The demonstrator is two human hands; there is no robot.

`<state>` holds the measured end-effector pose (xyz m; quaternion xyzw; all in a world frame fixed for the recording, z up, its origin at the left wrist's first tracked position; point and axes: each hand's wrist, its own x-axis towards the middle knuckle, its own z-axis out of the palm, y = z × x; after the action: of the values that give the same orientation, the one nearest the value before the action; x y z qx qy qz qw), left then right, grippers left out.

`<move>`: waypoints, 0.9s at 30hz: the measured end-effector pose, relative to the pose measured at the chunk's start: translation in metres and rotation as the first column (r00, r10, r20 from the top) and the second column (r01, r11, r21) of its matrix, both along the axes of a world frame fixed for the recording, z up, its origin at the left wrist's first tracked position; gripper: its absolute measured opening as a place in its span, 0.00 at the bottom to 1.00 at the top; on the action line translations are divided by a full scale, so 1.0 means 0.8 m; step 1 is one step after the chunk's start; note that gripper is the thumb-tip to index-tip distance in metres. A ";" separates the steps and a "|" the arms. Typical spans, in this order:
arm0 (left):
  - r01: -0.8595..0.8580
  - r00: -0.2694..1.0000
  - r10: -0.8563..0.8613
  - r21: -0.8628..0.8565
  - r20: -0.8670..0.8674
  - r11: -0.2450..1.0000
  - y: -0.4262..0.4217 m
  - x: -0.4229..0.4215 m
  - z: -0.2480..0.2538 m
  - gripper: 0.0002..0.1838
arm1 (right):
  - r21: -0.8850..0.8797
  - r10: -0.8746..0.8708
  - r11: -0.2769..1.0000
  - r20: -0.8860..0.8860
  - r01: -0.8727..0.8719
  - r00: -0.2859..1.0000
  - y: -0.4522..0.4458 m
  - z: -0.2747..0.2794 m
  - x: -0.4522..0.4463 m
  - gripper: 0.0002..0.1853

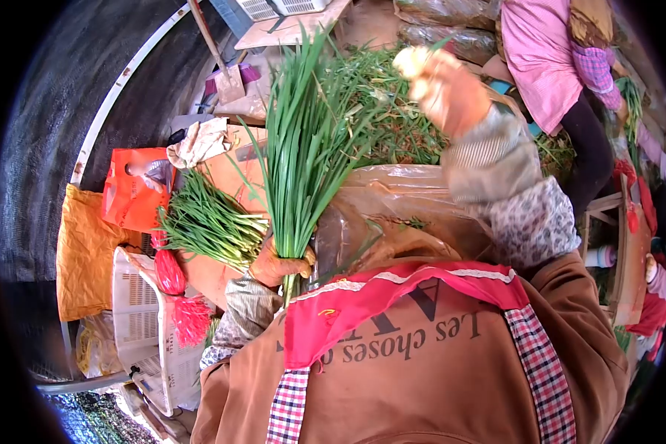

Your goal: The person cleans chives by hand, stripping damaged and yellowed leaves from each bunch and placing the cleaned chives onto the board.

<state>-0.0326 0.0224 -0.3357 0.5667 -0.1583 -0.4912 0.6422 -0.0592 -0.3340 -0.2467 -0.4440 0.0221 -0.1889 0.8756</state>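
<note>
My left hand (280, 265), in an orange work glove, is wrapped round the lower stems of a bunch of garlic chives (296, 148). The long green leaves point up and away from me, and the cut stem ends show below the hand. My right hand (444, 89), also gloved in orange, is raised at the upper right, apart from the bunch. Motion smears its fingers, so what they hold, if anything, does not show. A pile of trimmed chives (214, 222) lies beside my left hand on a cardboard surface (238, 166).
Loose green leaves (392, 111) heap beyond a clear plastic sheet (392, 192). At left are red plastic ties (172, 274), a white crate (137, 296) and an orange-red bag (129, 194). A shovel (229, 83) stands behind. Another person (544, 66) bends at the upper right.
</note>
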 end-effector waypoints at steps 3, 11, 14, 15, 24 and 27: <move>-0.007 0.998 0.007 0.002 -0.055 1.000 0.003 0.001 -0.004 0.34 | -0.506 -0.074 0.844 -0.441 -0.180 0.895 -0.033 -0.003 0.021 0.15; 0.051 0.996 -0.052 -0.023 -0.077 0.998 0.004 0.006 -0.008 0.36 | -0.293 0.106 0.940 -0.226 -0.171 0.968 0.055 -0.002 0.065 0.23; 0.011 0.997 -0.014 -0.031 -0.081 0.999 0.003 0.003 -0.009 0.40 | -0.230 0.299 0.889 -0.363 -0.396 0.882 0.055 -0.011 0.073 0.21; 0.012 0.997 -0.014 -0.027 -0.071 1.000 0.003 0.005 -0.008 0.40 | -0.285 0.311 0.868 -0.327 -0.407 0.892 0.050 -0.011 0.068 0.18; -0.002 0.996 0.002 0.003 -0.094 1.000 0.002 0.003 -0.003 0.39 | -0.923 -0.123 0.299 -0.289 -0.243 0.949 0.027 -0.013 0.035 0.18; 0.015 0.996 -0.017 -0.028 -0.091 1.000 0.004 0.004 -0.007 0.40 | -0.944 -0.191 0.041 -0.328 -0.327 0.925 0.019 -0.004 0.033 0.17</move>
<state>-0.0291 0.0256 -0.3413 0.5337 -0.1399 -0.5195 0.6525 -0.0324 -0.3190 -0.2497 -0.9506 0.0272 -0.0211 0.3085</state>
